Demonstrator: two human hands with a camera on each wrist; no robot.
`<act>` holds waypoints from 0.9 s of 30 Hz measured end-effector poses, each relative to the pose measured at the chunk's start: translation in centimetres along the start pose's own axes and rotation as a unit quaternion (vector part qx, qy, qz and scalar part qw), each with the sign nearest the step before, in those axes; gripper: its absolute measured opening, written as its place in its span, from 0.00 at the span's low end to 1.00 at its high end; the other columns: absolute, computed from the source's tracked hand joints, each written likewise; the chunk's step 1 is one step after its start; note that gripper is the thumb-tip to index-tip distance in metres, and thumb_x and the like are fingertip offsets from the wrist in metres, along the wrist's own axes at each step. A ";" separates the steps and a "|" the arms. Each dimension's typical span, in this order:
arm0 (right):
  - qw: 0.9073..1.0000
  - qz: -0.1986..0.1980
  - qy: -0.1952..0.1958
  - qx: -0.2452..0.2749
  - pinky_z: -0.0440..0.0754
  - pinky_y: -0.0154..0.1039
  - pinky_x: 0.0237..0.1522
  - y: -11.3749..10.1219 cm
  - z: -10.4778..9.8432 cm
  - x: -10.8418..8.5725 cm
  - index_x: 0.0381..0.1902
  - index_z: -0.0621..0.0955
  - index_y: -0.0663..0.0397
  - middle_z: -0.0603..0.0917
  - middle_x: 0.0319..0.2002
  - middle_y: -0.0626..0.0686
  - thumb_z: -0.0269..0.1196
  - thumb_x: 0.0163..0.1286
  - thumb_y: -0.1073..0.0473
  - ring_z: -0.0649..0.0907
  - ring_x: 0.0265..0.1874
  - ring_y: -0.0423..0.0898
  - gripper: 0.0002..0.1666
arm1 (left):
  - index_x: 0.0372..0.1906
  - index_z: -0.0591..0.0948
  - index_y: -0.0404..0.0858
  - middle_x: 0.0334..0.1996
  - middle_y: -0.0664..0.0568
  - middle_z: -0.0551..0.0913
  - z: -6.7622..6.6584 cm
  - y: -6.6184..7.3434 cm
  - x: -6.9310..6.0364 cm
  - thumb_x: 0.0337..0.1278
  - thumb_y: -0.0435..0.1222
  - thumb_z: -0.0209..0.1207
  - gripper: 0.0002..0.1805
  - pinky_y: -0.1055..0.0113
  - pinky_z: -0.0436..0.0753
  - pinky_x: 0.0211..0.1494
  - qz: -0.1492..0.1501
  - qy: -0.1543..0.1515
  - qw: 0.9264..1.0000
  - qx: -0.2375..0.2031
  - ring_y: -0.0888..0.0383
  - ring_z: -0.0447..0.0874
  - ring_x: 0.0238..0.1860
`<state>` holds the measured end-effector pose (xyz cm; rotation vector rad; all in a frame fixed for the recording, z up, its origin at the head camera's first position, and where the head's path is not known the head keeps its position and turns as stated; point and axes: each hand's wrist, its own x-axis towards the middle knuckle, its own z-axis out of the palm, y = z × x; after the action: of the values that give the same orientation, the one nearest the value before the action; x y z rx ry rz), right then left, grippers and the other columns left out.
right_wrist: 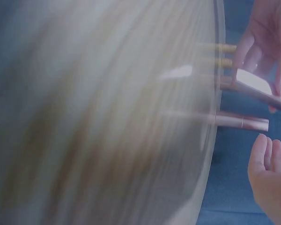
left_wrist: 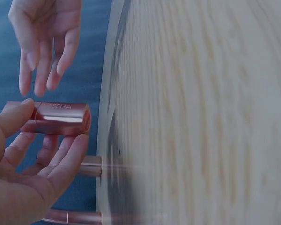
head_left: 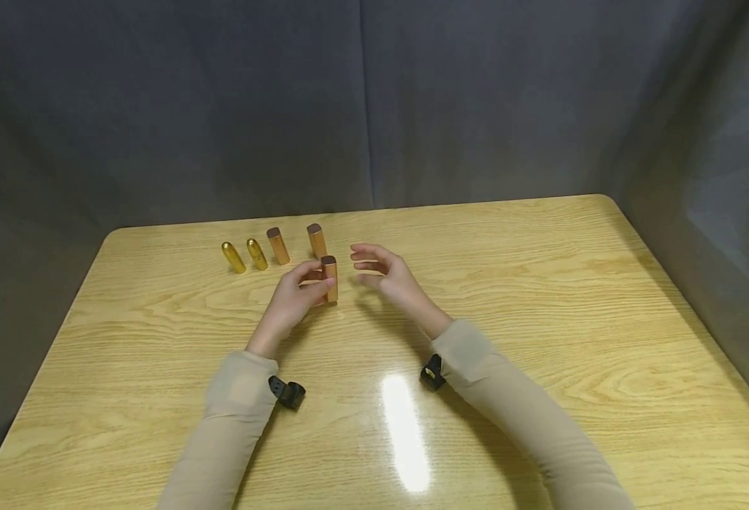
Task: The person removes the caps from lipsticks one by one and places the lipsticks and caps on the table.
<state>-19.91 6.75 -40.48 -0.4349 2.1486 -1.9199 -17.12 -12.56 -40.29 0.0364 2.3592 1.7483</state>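
The fingers of the left hand (head_left: 288, 303) pinch an upright copper tube (head_left: 331, 280) (lettering marks its side) at their tips; just beyond them stand two other copper tubes (head_left: 278, 246), with two gold tubes (head_left: 257, 254) farther left. The right hand (head_left: 398, 280), its fingers loosely bent around nothing, hovers near.

Left wrist view: copper tube (left_wrist: 61, 118) is showing "ISSHA" on its side. Capitals, single line, running along the tube's length. Start of the word is blurring out, so can't tell whether another letter is preceding the I. Head view: the gold tube (head_left: 257, 255) nearer the copper ones is bearing small dark marks, but they're coming out too small to read.
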 end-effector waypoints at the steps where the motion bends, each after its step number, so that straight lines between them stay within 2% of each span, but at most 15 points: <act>1: 1.000 0.000 0.001 0.003 0.78 0.47 0.60 0.0 0.2 0.0 0.65 0.68 0.65 0.73 0.61 0.68 0.56 0.65 0.75 0.75 0.60 0.63 0.29 | 0.68 0.65 0.31 0.59 0.33 0.72 0.2 0.1 0.0 0.67 0.36 0.55 0.28 0.52 0.81 0.56 0.002 -0.001 1.000 0.002 0.39 0.76 0.59; 7: 1.000 0.015 0.011 0.013 0.79 0.44 0.58 0.1 0.7 0.2 0.64 0.68 0.67 0.74 0.59 0.67 0.58 0.67 0.70 0.77 0.58 0.62 0.28 | 0.62 0.70 0.33 0.57 0.37 0.76 1.0 0.5 0.1 0.65 0.38 0.57 0.24 0.62 0.80 0.52 0.010 0.001 1.000 0.007 0.43 0.78 0.56; 10: 0.999 0.032 0.021 0.014 0.80 0.41 0.56 0.2 0.7 0.2 0.64 0.68 0.67 0.75 0.58 0.67 0.59 0.68 0.68 0.79 0.56 0.60 0.28 | 0.59 0.72 0.32 0.56 0.37 0.77 1.3 0.6 0.2 0.65 0.39 0.58 0.22 0.61 0.80 0.54 0.015 0.002 1.000 0.008 0.44 0.78 0.55; 13: 0.998 0.047 0.030 0.010 0.80 0.41 0.55 0.2 0.6 0.1 0.63 0.70 0.65 0.76 0.57 0.66 0.59 0.68 0.66 0.81 0.51 0.54 0.27 | 0.57 0.73 0.32 0.56 0.38 0.77 1.7 0.7 0.2 0.64 0.40 0.58 0.21 0.59 0.80 0.55 0.018 0.002 1.000 0.011 0.44 0.79 0.55; 17: 0.997 0.066 0.039 0.002 0.81 0.43 0.54 0.2 0.5 -0.1 0.61 0.73 0.64 0.78 0.55 0.64 0.61 0.68 0.63 0.81 0.45 0.46 0.25 | 0.58 0.74 0.33 0.56 0.39 0.77 2.0 0.7 0.2 0.65 0.40 0.58 0.21 0.63 0.81 0.50 0.023 -0.004 1.000 0.007 0.45 0.80 0.53; 20: 0.996 0.078 0.043 0.030 0.80 0.46 0.56 0.2 0.4 -0.3 0.60 0.73 0.65 0.78 0.53 0.62 0.60 0.68 0.63 0.80 0.42 0.41 0.23 | 0.58 0.73 0.33 0.56 0.39 0.77 2.1 0.8 0.2 0.65 0.40 0.58 0.21 0.66 0.81 0.48 0.023 -0.011 1.000 -0.002 0.45 0.80 0.53; 24: 0.991 0.086 0.053 0.085 0.77 0.52 0.60 0.0 0.3 -0.5 0.59 0.72 0.68 0.79 0.46 0.55 0.59 0.68 0.66 0.80 0.38 0.36 0.23 | 0.60 0.72 0.33 0.57 0.39 0.76 2.4 1.0 0.1 0.64 0.38 0.58 0.22 0.65 0.81 0.50 0.012 -0.022 1.000 -0.017 0.44 0.79 0.56; 27: 0.989 0.088 0.064 0.103 0.79 0.50 0.58 -0.2 0.2 -0.6 0.59 0.72 0.68 0.79 0.41 0.48 0.59 0.67 0.67 0.80 0.37 0.35 0.22 | 0.61 0.71 0.33 0.58 0.38 0.75 2.6 1.3 -0.1 0.63 0.36 0.59 0.24 0.63 0.82 0.51 0.006 -0.029 0.999 -0.025 0.43 0.78 0.57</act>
<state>-19.23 6.79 -40.29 -0.0821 1.9586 -2.0874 -16.73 -9.77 -39.81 0.0914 2.2779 1.7863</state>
